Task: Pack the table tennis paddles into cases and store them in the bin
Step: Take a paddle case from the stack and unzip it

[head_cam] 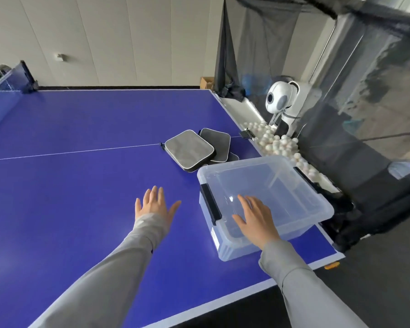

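Observation:
A clear plastic bin (322, 204) with black side latches stands near the table's right corner and holds nothing. Just beyond it lie grey paddle cases with black edging: one large case (188, 150) on top, a second case (219, 144) partly under it. No paddle shows outside the cases. My left hand (153, 205) hovers over the blue table, fingers spread and straight, holding nothing. My right hand (255, 217) is stretched over the bin's near left part, fingers straight, also holding nothing.
The blue table tennis table (81, 185) has a white centre line and a net (3, 91) at far left. A white ball machine (282, 98) stands off the right edge with several white balls (277, 143) in its black catch netting.

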Demonstrator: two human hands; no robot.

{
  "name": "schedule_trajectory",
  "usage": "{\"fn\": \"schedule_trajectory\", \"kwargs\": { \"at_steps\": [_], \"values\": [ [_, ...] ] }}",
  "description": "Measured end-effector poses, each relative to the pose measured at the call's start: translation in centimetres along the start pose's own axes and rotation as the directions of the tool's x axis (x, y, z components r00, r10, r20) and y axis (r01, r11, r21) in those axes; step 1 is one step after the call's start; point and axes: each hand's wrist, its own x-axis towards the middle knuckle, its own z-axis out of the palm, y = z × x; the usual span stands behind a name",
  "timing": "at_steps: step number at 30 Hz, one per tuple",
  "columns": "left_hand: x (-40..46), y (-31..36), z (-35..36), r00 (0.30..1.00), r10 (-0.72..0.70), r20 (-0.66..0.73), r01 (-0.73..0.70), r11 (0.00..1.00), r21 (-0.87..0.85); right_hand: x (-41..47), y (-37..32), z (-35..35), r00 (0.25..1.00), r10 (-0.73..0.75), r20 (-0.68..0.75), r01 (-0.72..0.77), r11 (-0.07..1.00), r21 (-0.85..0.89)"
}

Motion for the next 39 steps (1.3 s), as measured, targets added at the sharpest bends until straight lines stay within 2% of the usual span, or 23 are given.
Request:
{"fn": "schedule_trajectory", "kwargs": {
  "at_steps": [6, 10, 15, 19, 23, 28, 33, 39],
  "values": [
    [6.6, 6.1, 1.1, 0.996, 0.088, -0.021, -0.09, 0.987, -0.135, 6.1, 2.8, 1.1, 0.998, 0.013, 0.057, -0.011, 1.0, -0.024],
    [10.6, 9.3, 2.2, 0.994, 0.109, 0.024, -0.101, 0.973, -0.206, 10.4, 3.9, 1.9, 0.998, 0.002, 0.069, -0.001, 1.0, -0.011],
    [14.2, 11.7, 3.3, 0.994, 0.077, 0.081, -0.051, 0.957, -0.287, 15.5, 4.7, 2.7, 0.996, -0.018, 0.091, 0.017, 1.0, 0.011],
    [16.4, 13.7, 3.8, 0.981, 0.046, 0.191, 0.024, 0.936, -0.352, 20.1, 5.0, 3.2, 0.998, -0.034, 0.061, 0.03, 0.998, 0.056],
    [17.4, 14.1, 4.5, 0.98, -0.055, 0.19, 0.127, 0.912, -0.39, 25.0, 4.8, 3.4, 0.995, -0.068, 0.072, 0.065, 0.997, 0.046],
    [17.6, 14.0, 5.0, 0.978, -0.118, 0.171, 0.181, 0.89, -0.419, 31.7, 4.3, 5.0, 0.987, -0.061, 0.148, 0.06, 0.998, 0.015],
    [17.9, 14.2, 5.2, 0.974, -0.159, 0.16, 0.211, 0.894, -0.395, 37.5, 3.6, 8.3, 0.962, 0.012, 0.273, -0.022, 0.999, 0.034],
    [18.0, 14.1, 5.7, 0.98, -0.153, 0.127, 0.189, 0.914, -0.358, 41.0, 2.7, 12.2, 0.912, 0.165, 0.375, -0.24, 0.956, 0.165]
  ]
}}
